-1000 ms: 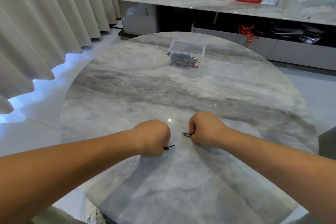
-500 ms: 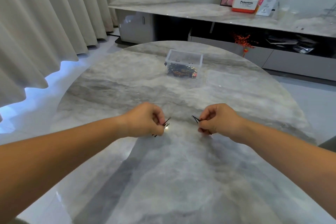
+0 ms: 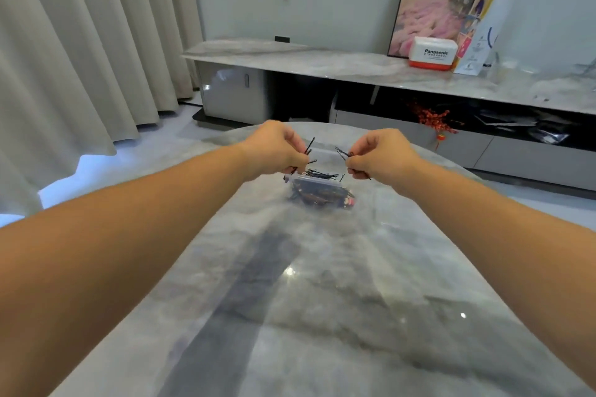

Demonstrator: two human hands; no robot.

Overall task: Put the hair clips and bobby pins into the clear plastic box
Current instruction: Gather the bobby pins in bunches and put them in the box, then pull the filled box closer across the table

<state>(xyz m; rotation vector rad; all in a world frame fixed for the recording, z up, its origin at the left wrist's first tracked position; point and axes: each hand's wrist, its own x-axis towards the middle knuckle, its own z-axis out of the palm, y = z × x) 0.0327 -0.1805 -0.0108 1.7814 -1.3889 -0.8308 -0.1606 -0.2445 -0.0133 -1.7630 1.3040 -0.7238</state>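
The clear plastic box [image 3: 317, 192] stands far out on the round marble table [image 3: 290, 316], filled with dark clips and pins, and a pink piece shows at its right end. Several black bobby pins [image 3: 321, 174] lie across its top. My left hand [image 3: 274, 148] hovers just above the box's left side, pinching black bobby pins that stick up from the fingers. My right hand [image 3: 377, 155] hovers above the box's right side, also pinching black bobby pins. Both arms are stretched forward.
Beige curtains [image 3: 71, 51] hang at the left. Behind the table runs a low marble cabinet [image 3: 338, 64] with a white and red Panasonic box [image 3: 433, 52], a framed picture [image 3: 435, 3] and a carton. The table's shiny top shows my arms' shadows.
Both hands have lifted off the near part of the table and moved forward with their bobby pins until they are over the box. The view has tilted up.
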